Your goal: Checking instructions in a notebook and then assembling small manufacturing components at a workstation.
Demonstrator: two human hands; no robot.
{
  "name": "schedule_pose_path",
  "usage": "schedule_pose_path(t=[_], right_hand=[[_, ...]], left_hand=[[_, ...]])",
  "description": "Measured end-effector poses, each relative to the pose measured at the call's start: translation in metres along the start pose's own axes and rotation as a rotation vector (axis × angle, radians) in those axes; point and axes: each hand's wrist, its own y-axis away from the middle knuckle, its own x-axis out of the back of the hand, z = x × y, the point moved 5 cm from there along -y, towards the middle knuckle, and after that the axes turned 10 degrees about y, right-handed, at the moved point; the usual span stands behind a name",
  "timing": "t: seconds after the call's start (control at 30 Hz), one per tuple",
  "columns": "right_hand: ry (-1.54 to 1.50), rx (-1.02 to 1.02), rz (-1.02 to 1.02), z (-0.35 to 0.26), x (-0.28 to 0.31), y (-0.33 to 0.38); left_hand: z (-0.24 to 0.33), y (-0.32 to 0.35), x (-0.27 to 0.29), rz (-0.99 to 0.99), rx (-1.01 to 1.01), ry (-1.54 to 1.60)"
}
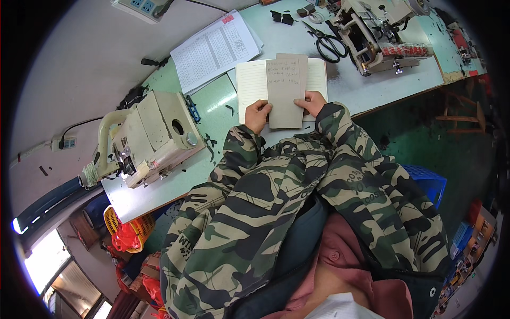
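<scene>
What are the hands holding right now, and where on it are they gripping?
Both hands, left hand and right hand, hold a brown card by its lower edge, one at each side, over an open notebook.

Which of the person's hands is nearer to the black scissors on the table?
Right. The right hand lies below the black scissors, slightly to their left, on the brown card. The left hand holds the card's far edge.

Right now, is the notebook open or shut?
Open. The notebook lies flat on the table, lined pages showing either side of the brown card that both hands hold over it.
</scene>
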Motion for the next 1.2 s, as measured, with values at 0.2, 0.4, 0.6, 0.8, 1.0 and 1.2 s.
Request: schedule_pose_path(t=[0.2, 0.4, 0.6, 0.8, 1.0, 1.2], right_hand=[[-0.025, -0.029, 0.007, 0.0016, 0.0009, -0.0006], [-0.027, -0.032, 0.005, -0.0025, 0.0003, 0.0013], [-0.026, -0.037, -0.001, -0.0052, 0.0003, 0.0025], [0.018, -0.002, -0.006, -0.0046, 0.0006, 0.0017], [-0.020, -0.028, 0.000, -0.0018, 0.0007, 0.0006], [-0.029, -0.028, 0.001, 0.0036, 0.0005, -0.0023]], left_hand=[[-0.0037, -0.0039, 0.0029, -0.027, -0.018, -0.033], [-0.0029, -0.0031, 0.0018, -0.018, 0.000, -0.032], [-0.0042, -0.0035, 0.0018, -0.007, 0.000, 0.000], [-0.0043, -0.0043, 0.0018, -0.007, 0.001, -0.009], [-0.0076, -0.0067, 0.0041, -0.003, 0.004, -0.005], [-0.0072, -0.0067, 0.0039, -0.006, -0.015, -0.009]])
